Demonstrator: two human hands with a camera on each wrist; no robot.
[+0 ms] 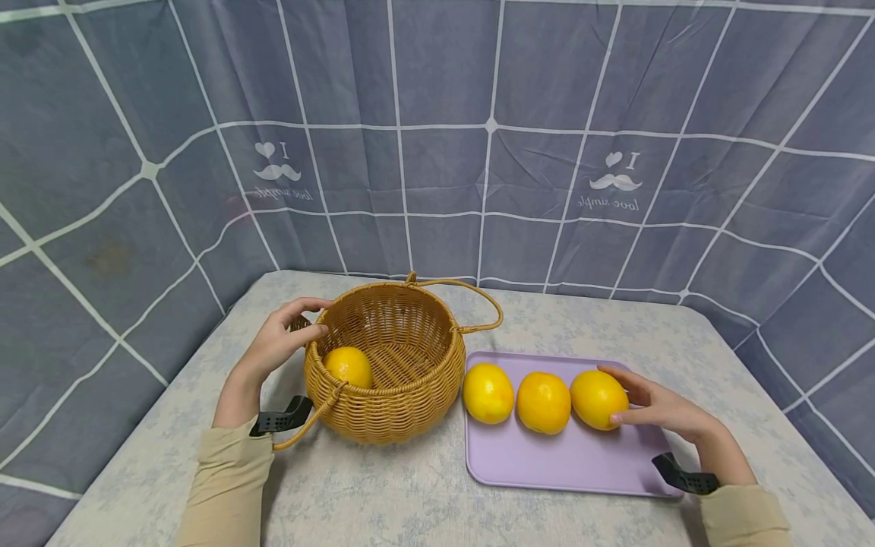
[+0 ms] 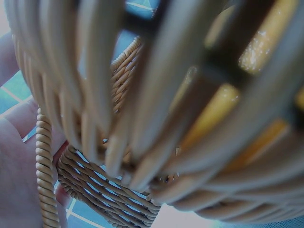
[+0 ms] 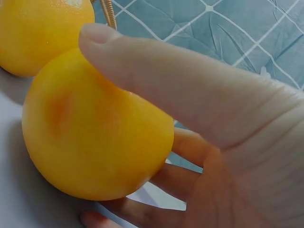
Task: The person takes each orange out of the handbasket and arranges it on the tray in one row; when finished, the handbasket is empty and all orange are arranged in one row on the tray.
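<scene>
A round wicker basket (image 1: 390, 414) stands on the table, with one orange (image 1: 349, 368) inside at its left. My left hand (image 1: 283, 334) grips the basket's left rim, thumb over the edge. In the left wrist view, blurred wicker hides part of this hand (image 2: 21, 137), and a twisted handle (image 2: 45, 175) crosses before the palm. On a lilac tray (image 1: 567, 467), three oranges sit in a row: a left one (image 1: 488, 393), a middle one (image 1: 543, 403) and a right one (image 1: 598, 399). My right hand (image 1: 666, 406) holds the right orange between thumb and fingers; the right wrist view shows the thumb across its top.
The basket's right handle (image 1: 488, 304) sticks out toward the tray's back left corner. A pale patterned cloth covers the table (image 1: 369, 494). Behind and at both sides hangs a blue-grey curtain (image 1: 444, 175) with white grid lines.
</scene>
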